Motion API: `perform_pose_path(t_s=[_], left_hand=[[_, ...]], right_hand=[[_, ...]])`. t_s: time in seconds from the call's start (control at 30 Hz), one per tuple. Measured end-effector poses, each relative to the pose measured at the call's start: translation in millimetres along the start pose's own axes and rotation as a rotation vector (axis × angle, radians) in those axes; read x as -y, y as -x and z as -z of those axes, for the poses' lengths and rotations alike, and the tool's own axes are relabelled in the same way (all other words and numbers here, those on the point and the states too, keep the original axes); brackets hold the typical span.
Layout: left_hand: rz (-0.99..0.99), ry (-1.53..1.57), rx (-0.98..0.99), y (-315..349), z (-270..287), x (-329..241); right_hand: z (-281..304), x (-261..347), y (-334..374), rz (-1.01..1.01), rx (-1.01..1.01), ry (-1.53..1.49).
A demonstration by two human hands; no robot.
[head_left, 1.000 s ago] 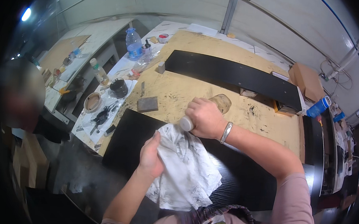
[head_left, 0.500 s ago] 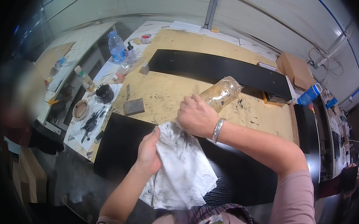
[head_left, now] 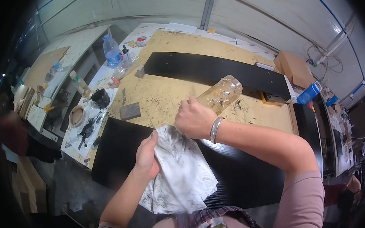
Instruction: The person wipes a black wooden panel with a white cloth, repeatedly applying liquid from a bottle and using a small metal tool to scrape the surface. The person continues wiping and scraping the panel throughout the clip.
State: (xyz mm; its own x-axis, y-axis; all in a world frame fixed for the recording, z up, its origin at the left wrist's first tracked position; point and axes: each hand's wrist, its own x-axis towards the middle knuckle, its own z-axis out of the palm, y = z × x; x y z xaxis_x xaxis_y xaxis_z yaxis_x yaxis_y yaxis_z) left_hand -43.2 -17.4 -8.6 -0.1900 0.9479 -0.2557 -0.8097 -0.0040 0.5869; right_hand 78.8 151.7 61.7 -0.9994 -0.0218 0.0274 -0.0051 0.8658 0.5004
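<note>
My left hand (head_left: 148, 159) is closed on a white cloth (head_left: 179, 167) with dark smudges, thumb on top near its upper corner. The cloth hangs down over the front edge of a black wood-grained panel (head_left: 245, 175). My right hand (head_left: 195, 119) grips a clear plastic bottle (head_left: 222, 93) with yellowish contents by its neck end. That bottle is tilted, its base raised toward the far right and its neck end down at the cloth's upper part. The mouth of the bottle is hidden by my right hand.
A second black panel (head_left: 217, 70) lies across the yellowish board, near a small grey block (head_left: 131, 111). On the left stand a black-stained cup (head_left: 100, 98), a round tub (head_left: 78, 116) and a water bottle (head_left: 111, 50). A cardboard box (head_left: 294, 70) and blue bottle (head_left: 308, 93) are at right.
The view has shifted slightly, so the bench things sit a little further left. Both hands keep their hold on the cloth and the tilted bottle. A blurred person at the left edge has moved.
</note>
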Motion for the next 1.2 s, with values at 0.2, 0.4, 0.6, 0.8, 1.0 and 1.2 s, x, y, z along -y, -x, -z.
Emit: perform_pose_path(t_s=[0.2, 0.4, 0.6, 0.8, 1.0, 1.2], left_hand=[[-0.006, -0.011, -0.014, 1.2, -0.5, 0.5], [-0.002, 0.027, -0.016, 2.3, -4.0, -0.5], [-0.014, 0.028, -0.010, 4.6, -3.2, 0.0], [-0.057, -0.042, 0.006, 11.6, -7.6, -0.7], [-0.035, -0.157, -0.013, 6.9, -12.6, 16.6], [0.077, -0.341, 0.122, 15.3, -80.7, 78.4]], right_hand=[[0.8, 2.5, -4.2, -0.003, 0.047, 0.001], [-24.9, -10.2, -14.3, -0.174, -0.115, -0.344], [-87.6, -20.8, -43.0, -0.820, -0.268, -1.093], [-144.8, -11.8, -66.0, -0.894, -0.311, -1.412], [-147.1, -47.9, 17.0, -0.836, -0.263, -1.153], [-112.8, -89.8, 309.7, -1.255, -0.173, -0.734]])
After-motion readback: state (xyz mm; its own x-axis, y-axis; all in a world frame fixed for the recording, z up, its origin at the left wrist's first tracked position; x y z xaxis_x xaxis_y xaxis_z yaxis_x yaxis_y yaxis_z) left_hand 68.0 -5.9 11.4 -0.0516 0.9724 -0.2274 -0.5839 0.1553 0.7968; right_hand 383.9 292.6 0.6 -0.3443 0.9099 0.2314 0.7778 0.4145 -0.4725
